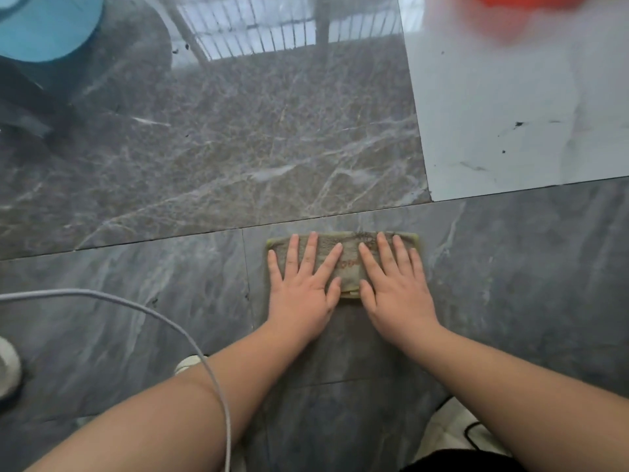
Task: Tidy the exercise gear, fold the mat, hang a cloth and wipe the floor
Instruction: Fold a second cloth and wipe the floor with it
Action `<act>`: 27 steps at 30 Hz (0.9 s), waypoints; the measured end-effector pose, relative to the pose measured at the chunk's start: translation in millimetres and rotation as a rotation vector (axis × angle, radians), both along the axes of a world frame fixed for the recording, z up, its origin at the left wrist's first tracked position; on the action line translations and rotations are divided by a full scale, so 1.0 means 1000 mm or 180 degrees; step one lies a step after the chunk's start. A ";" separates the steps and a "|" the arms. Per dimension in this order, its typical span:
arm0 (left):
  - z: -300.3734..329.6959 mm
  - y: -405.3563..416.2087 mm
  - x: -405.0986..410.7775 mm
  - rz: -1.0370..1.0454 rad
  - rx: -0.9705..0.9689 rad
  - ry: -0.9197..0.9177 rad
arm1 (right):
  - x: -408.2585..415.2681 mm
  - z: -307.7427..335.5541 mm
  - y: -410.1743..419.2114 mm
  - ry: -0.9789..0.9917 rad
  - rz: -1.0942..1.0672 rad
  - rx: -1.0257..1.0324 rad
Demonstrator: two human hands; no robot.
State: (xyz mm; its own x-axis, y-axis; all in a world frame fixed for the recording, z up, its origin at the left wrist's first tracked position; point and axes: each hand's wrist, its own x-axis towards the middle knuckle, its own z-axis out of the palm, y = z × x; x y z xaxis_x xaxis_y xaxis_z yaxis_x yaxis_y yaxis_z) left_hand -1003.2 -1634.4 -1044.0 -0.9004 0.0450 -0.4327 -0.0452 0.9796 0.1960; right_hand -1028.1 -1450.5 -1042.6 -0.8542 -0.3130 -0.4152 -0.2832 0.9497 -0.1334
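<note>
A small folded grey-brown cloth (pixel 352 248) with a green hem lies flat on the dark marble floor (pixel 204 158) in the lower middle of the view. My left hand (pixel 304 284) presses flat on its left half, fingers spread. My right hand (pixel 394 284) presses flat on its right half, fingers spread too. The two hands sit side by side with a narrow strip of cloth showing between them. Both forearms reach forward from the bottom of the frame.
A blue round object (pixel 47 25) stands at the top left. A white floor tile (pixel 510 107) fills the upper right, with a blurred orange-red thing (pixel 531 8) above it. A white cable (pixel 190 338) loops across the lower left, near a white shoe (pixel 8 369).
</note>
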 end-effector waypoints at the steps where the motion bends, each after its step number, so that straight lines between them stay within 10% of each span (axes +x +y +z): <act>1: -0.003 -0.002 -0.007 -0.0040 -0.0058 0.0020 | -0.007 -0.003 -0.003 0.0028 -0.0034 0.0026; 18: -0.009 -0.010 -0.035 -0.0262 -0.0302 -0.0019 | -0.031 -0.013 -0.003 0.0118 0.0077 0.0049; 27: 0.015 -0.052 -0.051 0.0292 0.0926 0.0432 | -0.055 0.018 0.021 0.0378 -0.1175 -0.1543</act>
